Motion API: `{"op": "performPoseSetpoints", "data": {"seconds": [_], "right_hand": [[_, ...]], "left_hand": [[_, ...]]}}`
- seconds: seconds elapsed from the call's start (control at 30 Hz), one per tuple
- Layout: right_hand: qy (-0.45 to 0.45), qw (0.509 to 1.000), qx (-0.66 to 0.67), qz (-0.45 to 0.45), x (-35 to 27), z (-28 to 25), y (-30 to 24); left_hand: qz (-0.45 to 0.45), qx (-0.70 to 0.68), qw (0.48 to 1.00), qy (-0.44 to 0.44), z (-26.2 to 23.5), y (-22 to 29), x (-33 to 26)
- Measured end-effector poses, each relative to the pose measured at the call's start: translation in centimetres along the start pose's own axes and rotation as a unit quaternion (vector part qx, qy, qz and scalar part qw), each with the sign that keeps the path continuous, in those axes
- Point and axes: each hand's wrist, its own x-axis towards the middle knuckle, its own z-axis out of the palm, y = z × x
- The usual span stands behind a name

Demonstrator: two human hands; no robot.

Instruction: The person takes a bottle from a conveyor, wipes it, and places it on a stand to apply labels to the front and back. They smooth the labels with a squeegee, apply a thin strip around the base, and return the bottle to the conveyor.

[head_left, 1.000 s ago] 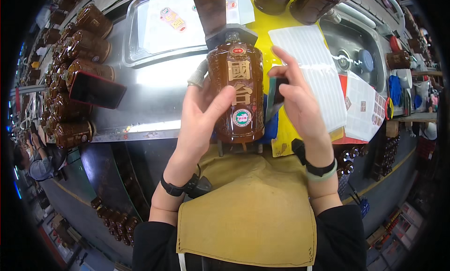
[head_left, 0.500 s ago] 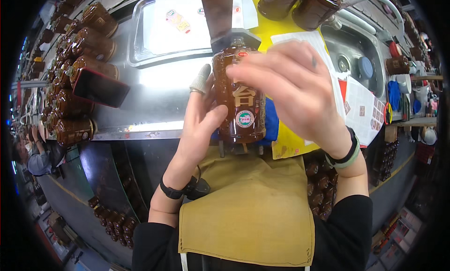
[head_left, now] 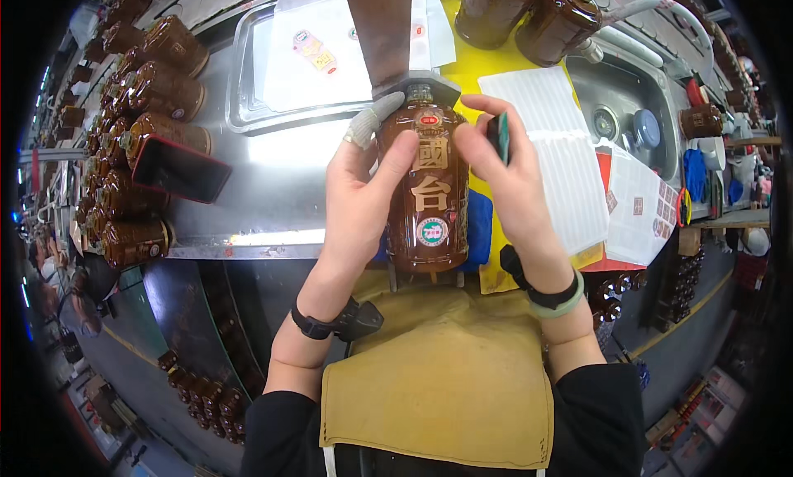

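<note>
A brown glass bottle (head_left: pixel 413 233) with raised gold characters lies in front of me, its neck toward a dark block (head_left: pixel 417 80). On it are a small red oval label (head_left: pixel 428 119) near the shoulder and a round green-and-white sticker (head_left: pixel 431 232) near the base. My left hand (head_left: pixel 361 167) grips the bottle's left side, thumb on the front; its index finger wears a grey cover and reaches up beside the neck. My right hand (head_left: pixel 512 175) is at the right shoulder of the bottle, with a small flat dark-green piece (head_left: pixel 500 137) between its fingers.
Several brown bottles (head_left: pixel 169 89) stand at left, by a dark phone-like slab (head_left: pixel 180 170). A metal tray (head_left: pixel 239 72) holds sheets with a colourful sticker (head_left: pixel 314 51). To the right lie white strip sheets (head_left: pixel 549 147) on a yellow sheet (head_left: pixel 496 272), a blue cloth (head_left: pixel 479 221) and a sink (head_left: pixel 661 97).
My right hand has drawn back from over the bottle's front to its right side, showing the red label and the green piece. My left index finger has moved in toward the neck.
</note>
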Motion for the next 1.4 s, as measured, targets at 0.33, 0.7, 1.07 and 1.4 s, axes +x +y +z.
{"op": "performPoseSetpoints", "data": {"seconds": [0.33,0.7,1.07,1.4], "right_hand": [[0.002,1.0,-0.019,0.018,0.1,0.6,0.4],[-0.004,1.0,-0.002,0.027,0.0,0.5,0.6],[-0.019,1.0,-0.01,0.007,0.1,0.3,1.0],[-0.049,0.97,-0.237,-0.033,0.8,-1.0,0.3]], "left_hand": [[-0.027,-0.02,0.999,0.02,0.2,-0.3,-0.1],[-0.012,0.003,1.0,0.026,0.0,-0.6,0.0],[-0.004,0.034,0.999,0.009,-0.4,-0.9,0.2],[-0.024,0.035,0.999,0.021,-0.6,-0.8,0.4]]}}
